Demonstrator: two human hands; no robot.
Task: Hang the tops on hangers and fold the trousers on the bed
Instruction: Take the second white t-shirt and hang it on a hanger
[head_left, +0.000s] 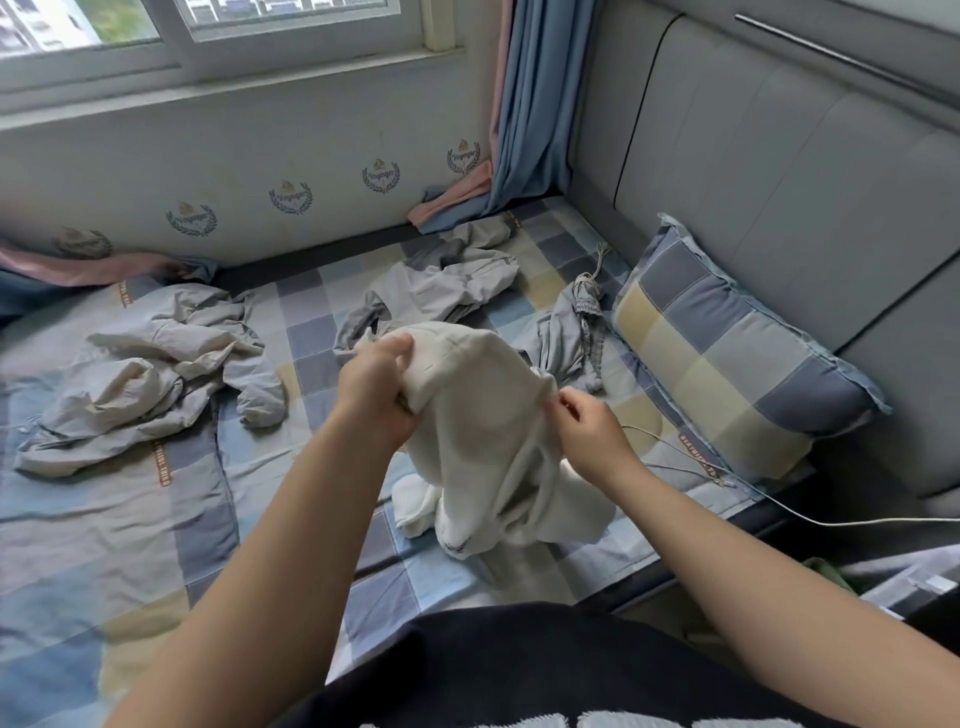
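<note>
- The left hand (376, 382), at centre frame, is gripping the upper edge of a white garment (483, 431), with the fingers curled round a bunched fold.
- The right hand (592, 431), just right of centre, is pinching the opposite edge of the same garment between thumb and fingertips.
- The white garment is hanging between the two hands. Its top is being held off the bed, and its lower part is resting in a heap on the checked bedsheet (130, 519). Whether it is a top or trousers cannot be told.
- Blue-grey drawstring trousers (576, 332) are lying crumpled just above the right hand, next to a checked pillow (727, 353).
- A light grey garment (447, 280) is lying crumpled at upper centre, behind the white garment.
- A beige garment (140, 374) is sprawling across the left of the frame, well apart from both hands.
- A thin white cable (779, 504) is running from below the pillow to the right edge of the frame.
- A grey padded headboard (779, 156) is standing behind the pillow at upper right.
- A blue and pink curtain (530, 104) is hanging at upper centre, with its hem lying on the bed.
</note>
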